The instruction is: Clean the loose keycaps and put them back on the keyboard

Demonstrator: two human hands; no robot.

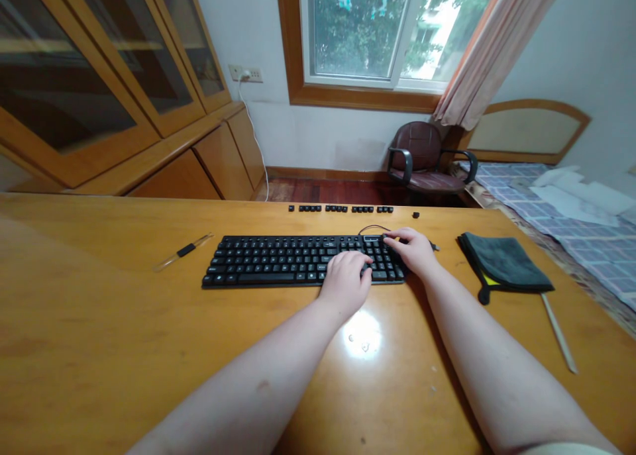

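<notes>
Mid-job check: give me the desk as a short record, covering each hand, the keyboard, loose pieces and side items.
Left hand: on the right part of the long black keyboard; grip unclear
Right hand: fingers at keyboard's upper right; grip unclear
Loose pieces: row of small black keycaps beyond keyboard; single small black piece farther right
Left side: thin tool with black middle
Right side: folded dark grey cloth; pale flat strip

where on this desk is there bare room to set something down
Bare desk lies left of the wire tool, and nearer than the keyboard, left of the left forearm. Crowded: the keyboard's right end, under the left hand and right hand, and the keycap row.
</notes>
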